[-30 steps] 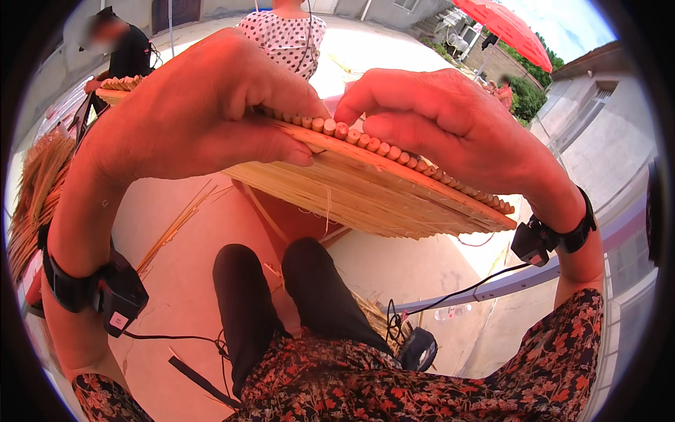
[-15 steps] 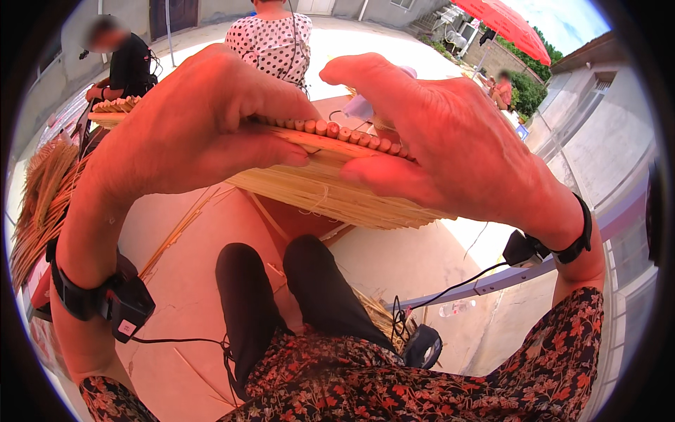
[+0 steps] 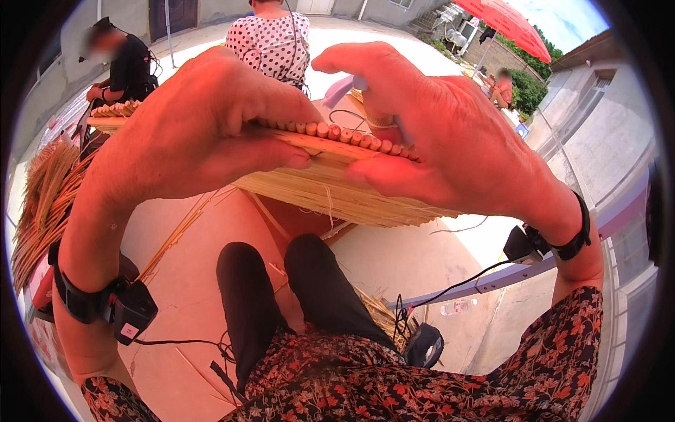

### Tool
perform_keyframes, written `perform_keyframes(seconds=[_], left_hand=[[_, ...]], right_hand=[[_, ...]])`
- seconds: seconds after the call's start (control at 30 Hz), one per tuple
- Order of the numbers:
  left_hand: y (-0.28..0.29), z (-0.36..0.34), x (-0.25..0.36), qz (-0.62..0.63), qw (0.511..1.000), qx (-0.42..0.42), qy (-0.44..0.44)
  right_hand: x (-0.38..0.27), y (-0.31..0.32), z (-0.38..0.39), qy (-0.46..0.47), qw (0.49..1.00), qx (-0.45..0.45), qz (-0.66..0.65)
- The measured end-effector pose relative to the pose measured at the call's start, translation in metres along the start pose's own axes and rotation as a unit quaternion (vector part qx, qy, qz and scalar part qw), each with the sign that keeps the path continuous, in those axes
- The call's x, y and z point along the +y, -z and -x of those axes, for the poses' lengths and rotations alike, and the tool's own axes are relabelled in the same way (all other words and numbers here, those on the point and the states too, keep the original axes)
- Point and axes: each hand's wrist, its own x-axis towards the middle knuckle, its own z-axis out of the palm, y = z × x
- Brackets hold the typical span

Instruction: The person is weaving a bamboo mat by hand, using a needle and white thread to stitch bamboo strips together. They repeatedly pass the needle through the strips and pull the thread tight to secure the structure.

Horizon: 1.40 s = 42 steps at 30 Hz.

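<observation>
Raised off the row of stick ends since a second ago, the index finger of the right hand (image 3: 460, 144), at two o'clock, now stands well apart from its thumb under the edge; whether its other fingers grip, I cannot tell. Nearest, dark-trousered knees (image 3: 242, 278) sit toward seven o'clock, and above them the left hand (image 3: 186, 123), at ten, pinches the central pale stick mat (image 3: 320, 197). Farther off are a person in a polka-dot top (image 3: 267, 39) at eleven and a red umbrella (image 3: 506, 29) between one and two.

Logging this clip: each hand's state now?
Left hand: closed, holding the stick mat.
Right hand: at its edge, index finger extended; grip can't be told.
</observation>
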Motion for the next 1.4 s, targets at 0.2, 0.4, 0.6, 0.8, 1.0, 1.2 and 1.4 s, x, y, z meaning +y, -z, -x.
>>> perform_keyframes(seconds=[0.2, 0.4, 0.6, 0.8, 1.0, 1.2, 1.4], left_hand=[[-0.003, -0.002, 0.001, 0.014, 1.000, 0.007, -0.009], [-0.003, 0.002, -0.005, 0.007, 0.999, 0.038, -0.014], [-0.011, 0.002, 0.008, -0.048, 0.994, 0.076, 0.062], [-0.039, 0.022, 0.035, -0.085, 0.967, 0.183, 0.153], [-0.166, 0.050, 0.071, -0.143, 0.953, 0.160, 0.215], [-0.226, 0.064, 0.089, -0.147, 0.942, 0.137, 0.269], [-0.229, 0.058, 0.093, -0.161, 0.940, 0.135, 0.270]], right_hand=[[-0.003, 0.006, -0.003, -0.011, 0.998, -0.048, -0.036], [-0.002, 0.004, -0.011, 0.006, 0.997, -0.065, 0.028], [-0.002, -0.001, -0.002, 0.206, 0.945, 0.184, 0.172], [-0.009, -0.038, 0.078, 0.076, 0.953, 0.260, -0.133], [-0.031, -0.168, 0.144, -0.316, 0.630, 0.175, -0.688], [-0.057, -0.231, 0.162, -0.369, 0.481, 0.206, -0.768], [-0.060, -0.239, 0.146, -0.364, 0.445, 0.296, -0.763]])
